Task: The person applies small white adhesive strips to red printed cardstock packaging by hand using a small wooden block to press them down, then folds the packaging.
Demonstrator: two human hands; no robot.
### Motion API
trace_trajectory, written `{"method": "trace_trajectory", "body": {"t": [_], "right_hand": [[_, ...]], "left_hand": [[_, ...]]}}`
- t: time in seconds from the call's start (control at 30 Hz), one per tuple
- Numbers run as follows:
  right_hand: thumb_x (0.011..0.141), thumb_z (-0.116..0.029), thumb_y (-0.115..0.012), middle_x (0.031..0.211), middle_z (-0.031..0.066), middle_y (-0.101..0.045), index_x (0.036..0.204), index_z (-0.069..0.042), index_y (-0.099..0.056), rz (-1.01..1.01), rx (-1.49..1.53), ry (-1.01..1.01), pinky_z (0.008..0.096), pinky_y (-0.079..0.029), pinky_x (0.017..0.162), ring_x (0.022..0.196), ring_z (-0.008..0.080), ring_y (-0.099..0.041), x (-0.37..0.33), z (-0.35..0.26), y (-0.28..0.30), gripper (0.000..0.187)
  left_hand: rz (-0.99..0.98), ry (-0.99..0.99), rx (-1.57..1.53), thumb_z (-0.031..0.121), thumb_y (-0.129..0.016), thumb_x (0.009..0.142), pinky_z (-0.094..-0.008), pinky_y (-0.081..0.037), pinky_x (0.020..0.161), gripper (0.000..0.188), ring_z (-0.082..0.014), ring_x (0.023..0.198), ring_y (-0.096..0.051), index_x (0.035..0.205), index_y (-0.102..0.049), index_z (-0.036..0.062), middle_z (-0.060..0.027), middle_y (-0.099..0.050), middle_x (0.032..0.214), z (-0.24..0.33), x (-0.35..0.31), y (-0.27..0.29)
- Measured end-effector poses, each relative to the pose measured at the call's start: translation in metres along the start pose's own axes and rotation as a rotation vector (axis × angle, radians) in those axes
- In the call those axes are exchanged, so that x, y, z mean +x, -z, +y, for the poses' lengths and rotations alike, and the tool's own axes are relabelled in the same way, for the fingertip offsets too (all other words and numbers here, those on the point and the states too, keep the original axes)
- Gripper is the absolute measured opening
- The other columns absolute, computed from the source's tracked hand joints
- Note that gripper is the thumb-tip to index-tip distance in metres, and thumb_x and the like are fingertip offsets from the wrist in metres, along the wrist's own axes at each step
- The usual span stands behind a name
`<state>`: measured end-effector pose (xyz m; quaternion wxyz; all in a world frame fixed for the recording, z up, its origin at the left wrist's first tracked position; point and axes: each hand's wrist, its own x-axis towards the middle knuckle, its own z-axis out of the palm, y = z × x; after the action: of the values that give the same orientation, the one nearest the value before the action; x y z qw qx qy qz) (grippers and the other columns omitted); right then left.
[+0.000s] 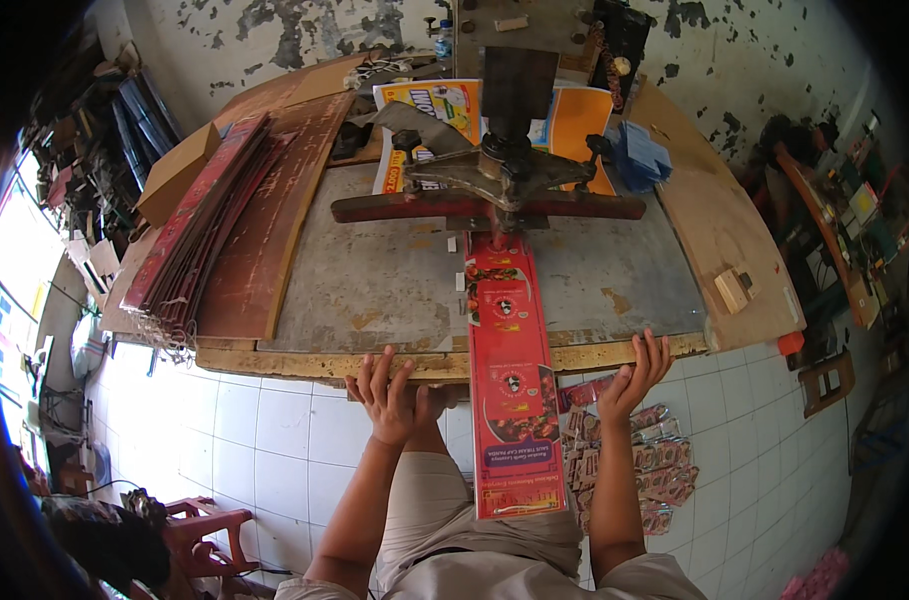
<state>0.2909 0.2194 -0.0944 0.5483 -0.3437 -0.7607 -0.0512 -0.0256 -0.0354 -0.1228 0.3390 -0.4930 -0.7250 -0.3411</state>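
Observation:
A long red printed strip (pixel 514 375) with food pictures lies on the worktable (pixel 374 300). Its far end is beneath a metal hand press (pixel 504 175) with a wide dark red crossbar. The near end sticks out past the table's front edge, over my lap. My left hand (pixel 382 400) is at the wooden front edge, left of the strip, fingers apart and holding nothing. On the strip's other side my right hand (pixel 634 378) is raised at the same edge, fingers spread, also holding nothing. Both hands are apart from the strip.
Stacked dark red strips (pixel 209 215) lie at the table's left, beside a cardboard box (pixel 179 175). A small wooden block (pixel 734 290) and blue packets (pixel 639 157) are on the right. Several printed pieces (pixel 654 465) cover the tiled floor, and a red stool (pixel 209 535) stands lower left.

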Motion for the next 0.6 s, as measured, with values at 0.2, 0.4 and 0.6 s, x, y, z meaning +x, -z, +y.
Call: {"method": "trace_trajectory", "body": {"t": [0.2, 0.4, 0.6], "right_hand": [[0.121, -0.042, -0.035, 0.164, 0.0138, -0.055, 0.151, -0.005, -0.063, -0.029, 0.01, -0.04, 0.0677, -0.014, 0.134, 0.163, 0.0425, -0.035, 0.001, -0.004, 0.004, 0.055], [0.116, -0.054, -0.049, 0.165, 0.0166, -0.055, 0.151, -0.004, -0.064, -0.286, 0.259, -0.081, 0.064, -0.023, 0.132, 0.16, 0.0421, -0.041, 0.018, -0.058, 0.048, 0.063], [0.096, -0.072, -0.074, 0.164, 0.0159, -0.057, 0.15, -0.008, -0.068, -0.863, 0.612, 0.12, 0.0634, -0.031, 0.129, 0.158, 0.0406, -0.048, 0.054, -0.138, 0.117, 0.084]], "left_hand": [[-0.012, 0.019, -0.02, 0.034, -0.071, 0.102, -0.063, -0.006, 0.136, 0.049, -0.0433, 0.164, -0.034, 0.147, -0.063, 0.0164, -0.0146, -0.052, 0.168, 0.002, 0.002, 0.001], [0.015, 0.068, -0.067, 0.035, -0.075, 0.098, -0.0576, -0.01, 0.137, 0.047, -0.0363, 0.161, -0.041, 0.142, -0.072, 0.0181, -0.0092, -0.061, 0.163, 0.007, 0.008, 0.007], [-0.001, 0.071, -0.075, 0.034, -0.076, 0.098, -0.0582, -0.009, 0.138, 0.049, -0.0367, 0.161, -0.041, 0.144, -0.071, 0.018, -0.0085, -0.06, 0.163, 0.01, 0.01, 0.008]]}}
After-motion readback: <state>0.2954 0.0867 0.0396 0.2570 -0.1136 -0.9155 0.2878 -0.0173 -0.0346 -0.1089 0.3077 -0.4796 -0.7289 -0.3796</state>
